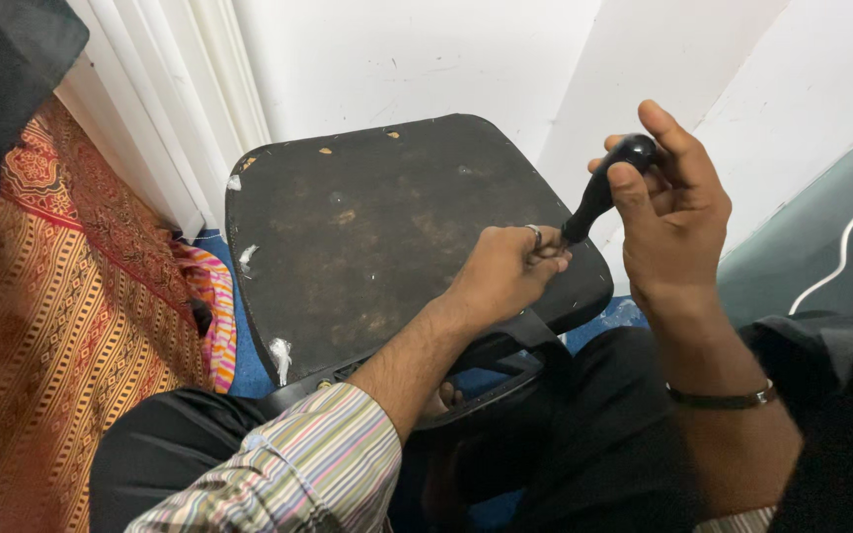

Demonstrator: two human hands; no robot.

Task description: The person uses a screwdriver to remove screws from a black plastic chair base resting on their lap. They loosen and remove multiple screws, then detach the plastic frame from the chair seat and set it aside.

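Observation:
A worn black seat pad (377, 232) lies face up in front of me, scuffed and dusty, with torn edges showing white stuffing. My right hand (673, 217) grips the black rounded handle of a screwdriver-like tool (604, 188), held tilted above the pad's right edge. My left hand (505, 271), with a ring on one finger, pinches the lower end of the tool against the pad's right side. The tool's tip is hidden by my left fingers. A dark band circles my right wrist.
An orange patterned cloth (61, 316) covers the floor at the left. White door trim (165, 109) and a white wall stand behind the pad. My dark trousers (584, 434) and striped sleeve (298, 464) fill the bottom. A white cable (846, 252) runs at the right.

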